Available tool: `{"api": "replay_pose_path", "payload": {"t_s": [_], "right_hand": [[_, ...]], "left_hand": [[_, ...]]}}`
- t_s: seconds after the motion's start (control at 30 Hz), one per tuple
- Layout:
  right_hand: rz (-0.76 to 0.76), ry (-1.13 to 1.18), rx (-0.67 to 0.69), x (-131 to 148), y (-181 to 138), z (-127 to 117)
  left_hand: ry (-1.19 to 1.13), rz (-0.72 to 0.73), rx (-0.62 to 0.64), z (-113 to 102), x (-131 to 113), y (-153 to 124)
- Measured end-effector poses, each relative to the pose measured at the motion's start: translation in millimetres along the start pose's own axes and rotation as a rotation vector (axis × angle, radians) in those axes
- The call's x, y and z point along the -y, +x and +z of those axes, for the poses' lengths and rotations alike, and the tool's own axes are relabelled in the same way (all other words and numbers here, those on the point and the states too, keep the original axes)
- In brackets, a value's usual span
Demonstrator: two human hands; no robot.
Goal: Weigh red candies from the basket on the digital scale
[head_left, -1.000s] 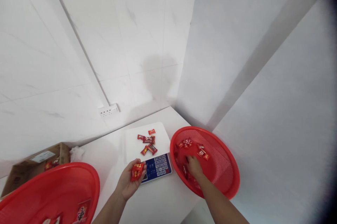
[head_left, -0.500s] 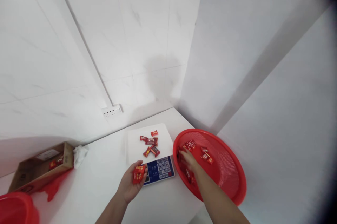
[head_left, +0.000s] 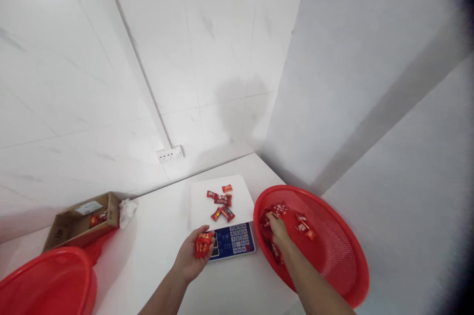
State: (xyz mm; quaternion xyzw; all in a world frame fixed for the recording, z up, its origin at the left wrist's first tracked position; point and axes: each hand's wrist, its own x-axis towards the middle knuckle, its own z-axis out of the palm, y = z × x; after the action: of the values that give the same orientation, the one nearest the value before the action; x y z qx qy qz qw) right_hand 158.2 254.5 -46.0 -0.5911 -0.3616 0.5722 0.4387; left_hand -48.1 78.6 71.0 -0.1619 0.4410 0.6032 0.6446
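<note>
In my left hand [head_left: 192, 255] I hold several red wrapped candies [head_left: 203, 245], cupped in the palm with the fingers curled round them. My right hand [head_left: 277, 226] is down inside the red basket [head_left: 342, 255], near its left wall. Its fingers are bent together over dark red wrapped candies [head_left: 274, 253], and their tips are partly hidden. Between the hands and behind them stands a weighing scale with a blue keypad [head_left: 231, 242]. Several red and brown wrapped candies [head_left: 222, 200] lie on its white pan [head_left: 200, 214].
A cardboard box [head_left: 83, 223] with a few red packets stands on the white table [head_left: 144, 251] at the left. Beside it are crumpled white tissue [head_left: 128, 211] and a red tub [head_left: 79, 275]. A wall socket [head_left: 170, 155] and tiled wall are behind; a grey wall stands right.
The view has turned left, so everything sits farther right and more of the red tub shows. My right fingers have drawn closer together among the candies. My left hand keeps its hold.
</note>
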Motion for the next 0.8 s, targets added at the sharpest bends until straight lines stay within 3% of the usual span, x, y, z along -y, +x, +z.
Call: {"api": "replay_pose_path", "payload": {"t_s": [0.13, 0.3, 0.43, 0.5, 0.63, 0.7, 0.8], "right_hand": [[0.005, 0.045, -0.035, 21, -6, 8], [-0.032, 0.141, 0.190, 57, -22, 40], [0.001, 0.121, 0.239, 69, -42, 52], [0.149, 0.197, 0.269, 65, -57, 51], [0.649, 0.386, 0.409, 43, -102, 39], [0.843, 0.463, 0.549, 30, -127, 34], [0.958, 0.594, 0.780, 18, -155, 30]], "left_hand": [[0.007, -0.013, 0.004, -5, 3, 5], [0.022, -0.002, 0.000, -4, 6, 6], [0.041, 0.012, -0.024, -3, 11, 7], [0.058, 0.064, -0.031, -3, 17, 7], [0.185, 0.251, -0.034, 1, 39, 6], [0.380, 0.430, -0.012, 6, 53, 5], [0.921, 0.794, 0.068, 15, 71, 2]]}}
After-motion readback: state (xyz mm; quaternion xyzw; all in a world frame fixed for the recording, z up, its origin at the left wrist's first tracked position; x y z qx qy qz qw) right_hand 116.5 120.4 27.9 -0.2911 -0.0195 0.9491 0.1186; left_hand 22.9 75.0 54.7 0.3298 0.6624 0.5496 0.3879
